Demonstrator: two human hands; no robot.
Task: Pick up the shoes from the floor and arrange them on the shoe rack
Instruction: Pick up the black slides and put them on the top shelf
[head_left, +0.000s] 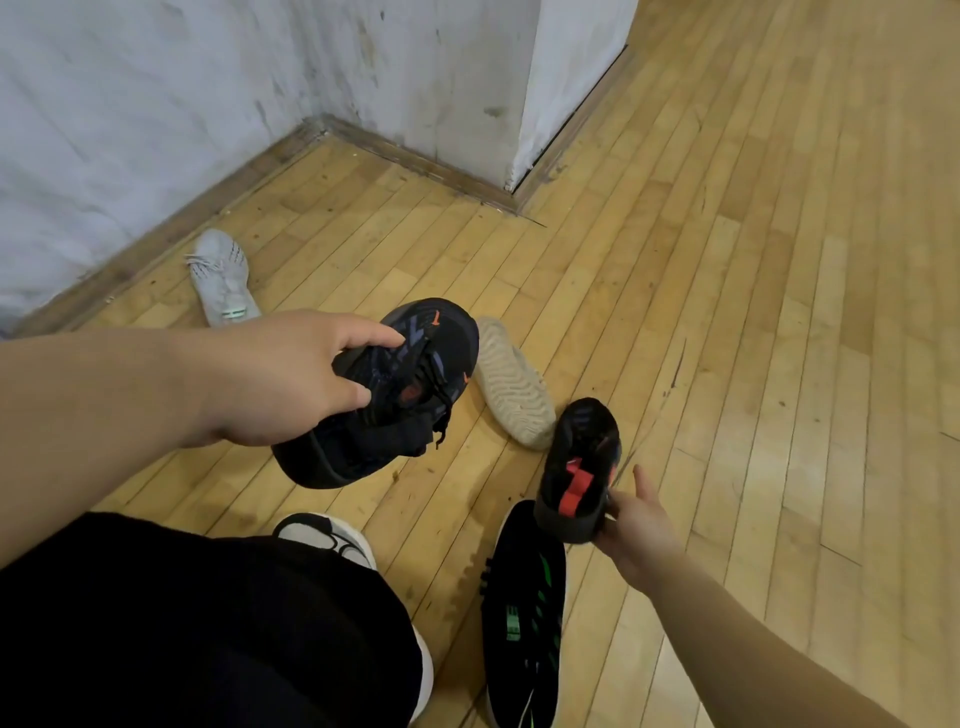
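Note:
My left hand (291, 379) grips a black sneaker with orange marks (410, 384) by its collar, held above the floor at centre. My right hand (636, 525) holds the matching black sneaker with a red tongue (582, 467) by the heel, lower right. A white knit sneaker (221, 278) lies upright near the left wall. Just behind the held sneaker, a beige shoe (511, 384) lies sole up. A black shoe with green marks (524, 618) is on my foot. No shoe rack is in view.
A white scuffed wall (156, 104) and a white pillar (571, 67) with wooden skirting close off the back. Wood flooring (779, 260) stretches to the right. My dark shorts (182, 623) and a white-toed shoe (327, 535) fill the lower left.

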